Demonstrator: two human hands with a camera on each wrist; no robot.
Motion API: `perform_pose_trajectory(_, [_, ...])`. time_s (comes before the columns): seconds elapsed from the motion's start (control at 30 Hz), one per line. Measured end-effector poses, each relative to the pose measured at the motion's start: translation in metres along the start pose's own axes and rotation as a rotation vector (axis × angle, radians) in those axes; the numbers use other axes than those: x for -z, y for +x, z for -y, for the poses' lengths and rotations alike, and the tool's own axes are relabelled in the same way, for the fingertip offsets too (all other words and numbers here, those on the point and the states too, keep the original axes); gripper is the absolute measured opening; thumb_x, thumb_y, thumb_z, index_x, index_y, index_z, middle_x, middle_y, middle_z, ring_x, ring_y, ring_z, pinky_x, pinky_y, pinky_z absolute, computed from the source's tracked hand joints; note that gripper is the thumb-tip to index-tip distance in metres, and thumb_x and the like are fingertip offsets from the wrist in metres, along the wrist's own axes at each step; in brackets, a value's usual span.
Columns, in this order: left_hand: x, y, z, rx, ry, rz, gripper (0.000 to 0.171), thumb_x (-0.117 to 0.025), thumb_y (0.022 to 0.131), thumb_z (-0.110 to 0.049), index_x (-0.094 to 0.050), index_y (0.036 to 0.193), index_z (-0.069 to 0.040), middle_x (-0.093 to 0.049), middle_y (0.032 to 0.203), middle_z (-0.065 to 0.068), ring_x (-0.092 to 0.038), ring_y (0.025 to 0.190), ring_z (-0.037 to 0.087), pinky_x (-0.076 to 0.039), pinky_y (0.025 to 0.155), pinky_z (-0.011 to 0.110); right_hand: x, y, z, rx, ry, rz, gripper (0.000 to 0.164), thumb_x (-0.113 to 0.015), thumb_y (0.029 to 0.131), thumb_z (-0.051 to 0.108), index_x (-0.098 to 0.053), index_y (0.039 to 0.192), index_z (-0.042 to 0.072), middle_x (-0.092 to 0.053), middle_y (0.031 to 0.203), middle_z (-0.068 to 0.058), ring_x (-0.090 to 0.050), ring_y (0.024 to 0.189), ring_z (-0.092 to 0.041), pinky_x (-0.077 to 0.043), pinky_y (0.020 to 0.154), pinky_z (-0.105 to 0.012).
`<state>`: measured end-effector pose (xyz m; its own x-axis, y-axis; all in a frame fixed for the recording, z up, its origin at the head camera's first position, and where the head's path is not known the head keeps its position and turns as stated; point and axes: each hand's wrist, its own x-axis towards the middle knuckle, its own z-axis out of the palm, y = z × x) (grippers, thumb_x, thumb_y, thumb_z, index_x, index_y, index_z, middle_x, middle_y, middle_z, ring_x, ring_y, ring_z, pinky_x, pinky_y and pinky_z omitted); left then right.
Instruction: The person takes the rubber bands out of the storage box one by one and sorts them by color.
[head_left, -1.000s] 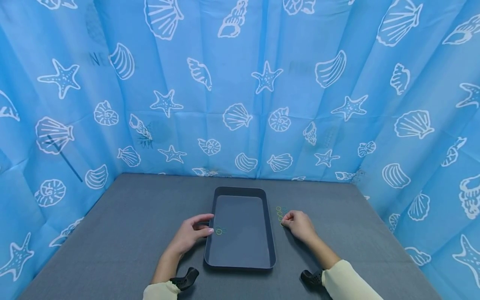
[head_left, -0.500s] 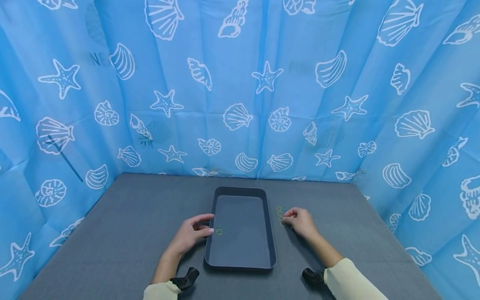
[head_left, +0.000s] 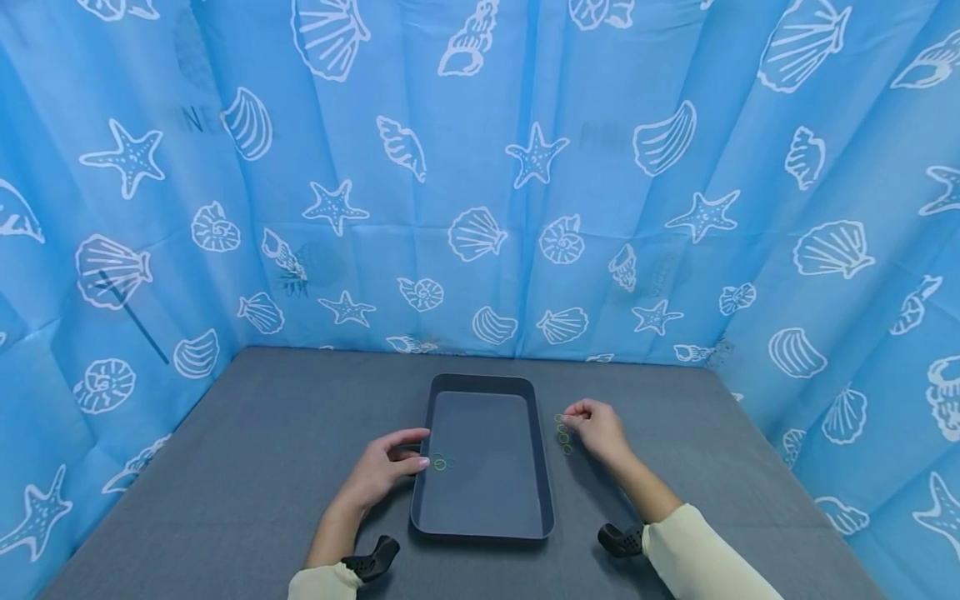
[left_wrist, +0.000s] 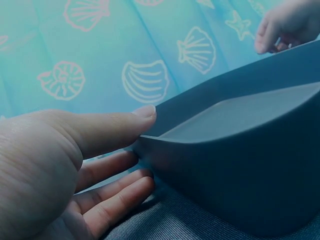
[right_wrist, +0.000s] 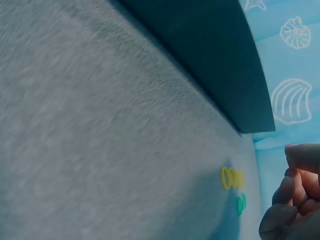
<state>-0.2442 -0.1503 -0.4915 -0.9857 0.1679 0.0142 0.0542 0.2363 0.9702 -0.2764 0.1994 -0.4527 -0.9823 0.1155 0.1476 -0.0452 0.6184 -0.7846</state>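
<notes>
because the dark tray (head_left: 487, 471) could slide on the bench (head_left: 315, 408), i judge, i have the left hand (head_left: 374, 475) at its left edge, thumb over the rim, other fingers loosely spread outside, likely steadying it. just inside, by that thumb, lie a few small rings (head_left: 439, 465). beyond the tray's right wall, yellow rings (right_wrist: 234, 178) sit in a row with green rings (right_wrist: 239, 205) beside them, perhaps for picking singly. the right hand (head_left: 597, 427) is at the row's far end, thumb and index close together; whether they pinch anything, i cannot tell.
</notes>
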Motion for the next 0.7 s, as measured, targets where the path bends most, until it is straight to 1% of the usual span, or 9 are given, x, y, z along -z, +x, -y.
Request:
perform_pose_trajectory(0.33, [0.001, 0.000, 0.000, -0.014, -0.007, 0.010, 0.045, -0.076, 0.085, -0.021, -0.064, 0.128, -0.013, -0.057, 0.130, 0.011, -0.059, 0.099, 0.021, -0.051, 0.086, 0.042, -0.004, 0.007, 0.024, 0.028, 0.017, -0.028, 0.010, -0.069, 0.090, 0.009, -0.067, 0.086, 0.000, -0.058, 0.072, -0.005, -0.049, 0.063, -0.016, -0.040, 0.057, -0.029])
perform_pose_trajectory(0.57, [0.001, -0.001, 0.001, -0.007, -0.006, 0.018, 0.044, -0.076, 0.086, -0.021, -0.064, 0.128, -0.014, -0.055, 0.132, 0.011, -0.059, 0.101, 0.022, -0.050, 0.087, 0.043, -0.014, 0.008, 0.045, 0.033, 0.053, 0.005, 0.011, -0.068, 0.091, 0.011, -0.067, 0.088, 0.001, -0.059, 0.075, -0.007, -0.052, 0.063, -0.017, -0.043, 0.057, -0.030])
perform_pose_trajectory(0.7, [0.001, -0.001, 0.000, -0.012, -0.007, 0.018, 0.045, -0.076, 0.085, -0.022, -0.064, 0.128, -0.014, -0.055, 0.132, 0.011, -0.059, 0.103, 0.022, -0.050, 0.087, 0.043, -0.021, 0.010, 0.055, 0.067, 0.048, 0.016, 0.011, -0.070, 0.090, 0.012, -0.067, 0.088, 0.003, -0.059, 0.074, -0.005, -0.053, 0.064, -0.017, -0.044, 0.058, -0.030])
